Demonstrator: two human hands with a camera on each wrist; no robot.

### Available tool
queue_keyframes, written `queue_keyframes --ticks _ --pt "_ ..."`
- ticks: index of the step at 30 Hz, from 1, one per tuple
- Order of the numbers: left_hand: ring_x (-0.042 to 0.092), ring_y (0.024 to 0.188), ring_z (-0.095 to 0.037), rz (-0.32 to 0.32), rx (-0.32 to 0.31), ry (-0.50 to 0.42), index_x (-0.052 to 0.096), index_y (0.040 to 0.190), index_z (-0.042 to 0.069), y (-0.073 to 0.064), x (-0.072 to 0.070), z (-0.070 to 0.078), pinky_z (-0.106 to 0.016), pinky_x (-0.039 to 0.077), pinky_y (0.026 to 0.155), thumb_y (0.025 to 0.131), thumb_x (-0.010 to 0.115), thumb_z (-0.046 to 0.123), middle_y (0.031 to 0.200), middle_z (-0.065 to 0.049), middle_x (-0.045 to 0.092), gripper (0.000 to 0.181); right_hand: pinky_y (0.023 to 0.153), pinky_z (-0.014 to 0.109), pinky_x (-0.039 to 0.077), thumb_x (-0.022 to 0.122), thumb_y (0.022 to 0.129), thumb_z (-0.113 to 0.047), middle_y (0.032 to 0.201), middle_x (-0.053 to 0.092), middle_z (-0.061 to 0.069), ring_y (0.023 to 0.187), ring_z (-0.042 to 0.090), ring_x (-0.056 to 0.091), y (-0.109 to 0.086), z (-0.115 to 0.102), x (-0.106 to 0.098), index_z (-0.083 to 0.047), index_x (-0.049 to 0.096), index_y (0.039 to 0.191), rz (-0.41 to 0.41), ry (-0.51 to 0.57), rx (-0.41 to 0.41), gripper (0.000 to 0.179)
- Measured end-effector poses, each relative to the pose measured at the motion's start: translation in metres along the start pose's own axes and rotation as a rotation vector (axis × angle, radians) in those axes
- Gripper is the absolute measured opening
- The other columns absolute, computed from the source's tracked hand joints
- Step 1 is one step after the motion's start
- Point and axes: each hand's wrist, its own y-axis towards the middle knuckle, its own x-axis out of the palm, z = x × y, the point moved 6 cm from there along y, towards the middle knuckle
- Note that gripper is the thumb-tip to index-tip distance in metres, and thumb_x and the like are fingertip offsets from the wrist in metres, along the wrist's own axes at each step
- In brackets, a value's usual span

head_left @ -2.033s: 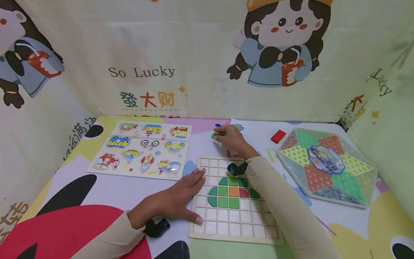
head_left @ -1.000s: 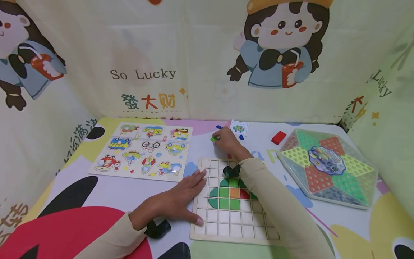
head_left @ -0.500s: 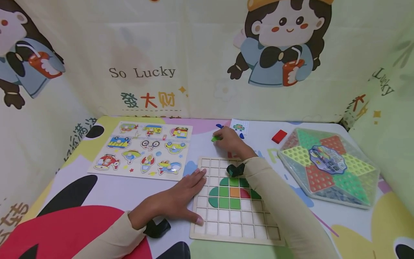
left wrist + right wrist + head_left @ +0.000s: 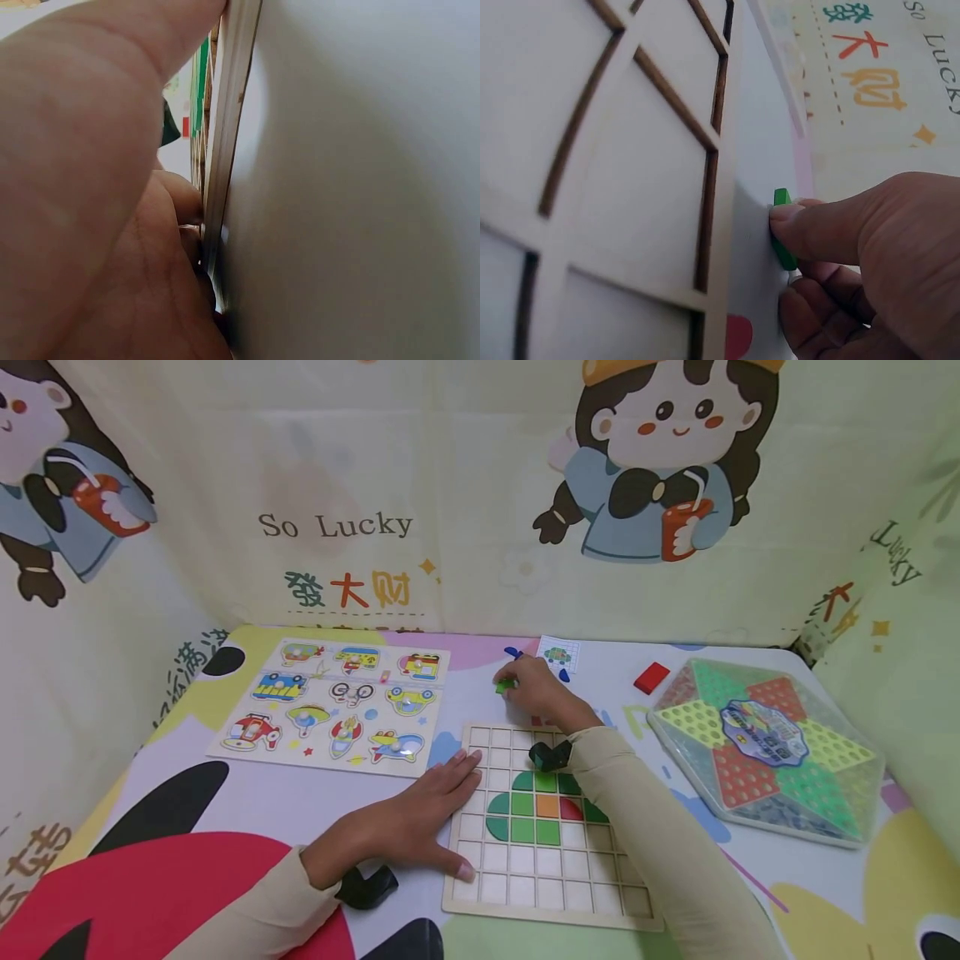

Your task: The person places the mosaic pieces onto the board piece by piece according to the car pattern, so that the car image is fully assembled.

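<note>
A wooden grid board (image 4: 551,864) lies at the near middle of the table in the head view. Green, dark green, orange and red pieces fill some of its squares. My left hand (image 4: 408,827) rests on its left edge, thumb apart and fingers straight. Beyond the board's far edge, my right hand (image 4: 536,687) pinches a small green tile (image 4: 783,231); the right wrist view shows the thumb on its face. Dark blue pieces lie near that hand, one (image 4: 513,652) beyond the fingers and another (image 4: 564,676) to the right. A pattern card (image 4: 558,655) lies just behind.
A vehicle puzzle board (image 4: 330,706) lies at the left. On the right are a red block (image 4: 651,677) and a hexagonal game box (image 4: 765,747) with a clear lid. A printed curtain (image 4: 465,485) hangs behind the table.
My right hand has drawn back slightly from the card, so the blue piece to its right shows. The green tile's angle in the fingers differs a little. My left hand keeps its place.
</note>
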Motion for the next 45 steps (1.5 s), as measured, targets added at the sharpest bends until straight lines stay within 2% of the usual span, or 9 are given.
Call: queue_keyframes --ticks 3,7,15,20,27,45 --pt "-0.013 0.146 -0.014 -0.004 -0.008 -0.001 0.015 0.157 0.010 0.000 0.000 0.000 -0.044 0.004 0.117 0.074 0.070 0.067 0.163 0.002 -0.005 0.115 0.096 0.038 0.046 0.064 0.092 -0.003 0.113 0.061 0.012 0.104 0.025 0.053 -0.001 0.002 -0.001 -0.002 0.068 0.120 -0.001 0.004 -0.016 0.028" --pt "-0.013 0.146 -0.015 -0.002 -0.008 -0.006 0.016 0.157 0.009 0.000 0.000 0.000 -0.044 0.004 0.117 0.074 0.071 0.067 0.163 0.001 -0.005 0.115 0.096 0.038 0.046 0.063 0.093 -0.004 0.114 0.059 0.012 0.103 0.025 0.053 -0.004 0.005 -0.001 -0.003 0.067 0.123 -0.011 0.011 0.003 0.030" --pt "-0.012 0.146 -0.016 0.004 -0.002 -0.008 0.016 0.156 0.009 0.000 -0.001 0.001 -0.044 0.004 0.117 0.074 0.071 0.066 0.163 0.001 -0.004 0.114 0.097 0.039 0.046 0.065 0.092 -0.003 0.113 0.059 0.010 0.105 0.025 0.054 -0.005 0.008 -0.002 -0.005 0.067 0.118 -0.011 0.058 0.011 0.026" --pt "-0.012 0.146 -0.015 -0.001 -0.007 -0.005 0.017 0.156 0.009 0.001 -0.001 0.001 -0.044 0.005 0.117 0.074 0.071 0.067 0.163 0.001 -0.004 0.114 0.092 0.036 0.048 0.067 0.091 -0.003 0.108 0.059 0.009 0.099 0.024 0.054 -0.006 0.009 -0.003 -0.005 0.067 0.115 0.005 0.082 0.015 0.023" --pt "-0.012 0.146 -0.015 -0.003 -0.004 -0.012 0.016 0.156 0.009 0.001 0.000 0.001 -0.044 0.004 0.117 0.074 0.070 0.068 0.163 0.002 -0.005 0.114 0.085 0.034 0.049 0.064 0.093 -0.003 0.101 0.061 0.007 0.092 0.023 0.054 -0.011 0.007 -0.007 -0.006 0.067 0.107 0.036 0.116 -0.014 0.014" --pt "-0.012 0.146 -0.016 0.004 0.002 -0.010 0.016 0.156 0.007 -0.001 0.000 0.002 -0.046 0.004 0.117 0.075 0.070 0.067 0.163 0.000 -0.004 0.115 0.087 0.036 0.050 0.064 0.092 -0.003 0.099 0.066 0.005 0.093 0.020 0.058 -0.032 0.013 -0.013 -0.005 0.071 0.107 0.033 0.107 -0.100 0.016"
